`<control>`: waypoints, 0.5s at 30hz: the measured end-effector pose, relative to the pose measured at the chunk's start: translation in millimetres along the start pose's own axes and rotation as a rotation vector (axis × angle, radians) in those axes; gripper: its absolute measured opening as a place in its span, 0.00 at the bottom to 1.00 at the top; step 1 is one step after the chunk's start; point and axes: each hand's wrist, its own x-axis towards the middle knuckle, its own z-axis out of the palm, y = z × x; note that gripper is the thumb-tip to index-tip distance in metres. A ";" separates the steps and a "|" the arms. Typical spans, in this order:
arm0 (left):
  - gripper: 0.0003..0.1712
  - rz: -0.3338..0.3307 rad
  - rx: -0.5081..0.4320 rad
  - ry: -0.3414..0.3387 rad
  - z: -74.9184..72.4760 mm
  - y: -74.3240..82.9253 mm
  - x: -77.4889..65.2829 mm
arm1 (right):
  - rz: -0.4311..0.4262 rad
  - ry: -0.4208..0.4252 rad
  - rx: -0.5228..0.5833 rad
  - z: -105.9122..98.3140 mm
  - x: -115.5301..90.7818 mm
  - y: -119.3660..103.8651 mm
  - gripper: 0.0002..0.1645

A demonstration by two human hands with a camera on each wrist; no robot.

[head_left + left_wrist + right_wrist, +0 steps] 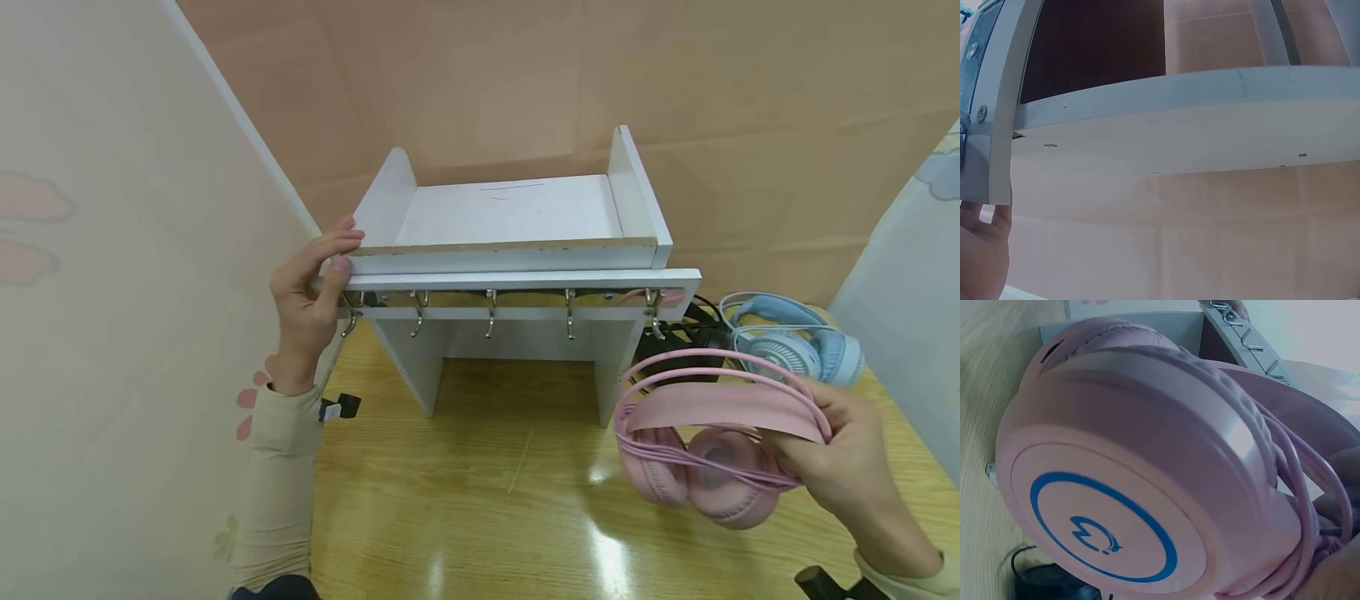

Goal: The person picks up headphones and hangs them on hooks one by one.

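A white wooden shelf rack stands against the back, with several metal hooks along its front rail. At the rail's left end, my left hand grips the corner, thumb in front and fingers over the edge. The left wrist view shows the rack's side panel close up. To the right and in front of the rack, my right hand holds a pair of pink headphones by the headband, its cable looped around it. An ear cup fills much of the right wrist view. The headphones are apart from the hooks.
Blue headphones lie on the wood-grain tabletop at the right, beside black headphones partly hidden by the pink pair. A small black item lies left of the rack. Pale panels flank both sides; brown paper covers the back.
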 end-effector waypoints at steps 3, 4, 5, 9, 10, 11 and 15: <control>0.16 0.003 0.000 0.002 0.6 0.2 0.5 | -0.043 -0.033 0.092 6.2 1.9 4.4 0.32; 0.16 0.003 0.001 0.003 0.8 0.2 0.6 | -0.062 -0.054 0.121 7.8 2.7 5.7 0.32; 0.16 0.003 0.000 0.003 1.0 0.2 0.7 | -0.075 -0.074 0.147 9.5 3.3 6.6 0.32; 0.15 0.002 -0.001 0.005 1.3 0.3 1.0 | -0.106 -0.132 0.238 17.1 5.9 9.5 0.33; 0.15 0.001 -0.001 0.005 1.2 0.4 0.9 | -0.112 -0.137 0.257 18.9 6.4 10.2 0.33; 0.15 0.001 -0.001 0.004 1.1 0.5 0.8 | -0.117 -0.139 0.266 20.7 6.8 10.7 0.34; 0.15 0.002 -0.001 0.005 0.5 0.5 1.0 | -0.131 -0.134 0.299 26.7 7.4 12.1 0.35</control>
